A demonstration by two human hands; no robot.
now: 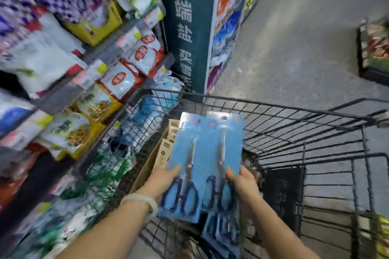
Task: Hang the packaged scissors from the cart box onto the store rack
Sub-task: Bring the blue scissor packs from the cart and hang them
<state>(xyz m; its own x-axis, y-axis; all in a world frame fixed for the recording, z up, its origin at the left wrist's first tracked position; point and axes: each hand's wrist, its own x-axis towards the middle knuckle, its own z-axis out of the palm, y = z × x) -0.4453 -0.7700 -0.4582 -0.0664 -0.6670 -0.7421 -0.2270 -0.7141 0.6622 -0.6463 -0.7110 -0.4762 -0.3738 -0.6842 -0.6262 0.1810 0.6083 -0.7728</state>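
Scissors packs (207,160), two blue cards side by side, sit above the cart (294,132), their long axes running away from me: hang holes at the far top edge, dark handles toward me, blades pointing away. My left hand (166,176) grips the left card's near-left edge, thumb on its face; my right hand (242,181) grips the right card's near-right edge the same way. I cannot tell what the fingers do behind the cards. More blue packs (223,231) lie lower in the cart, just under the held ones. A cardboard box (147,166) with tan packets stands in the cart, left of the cards. Shelves (69,82) of blurred bagged goods rise left of the cart.
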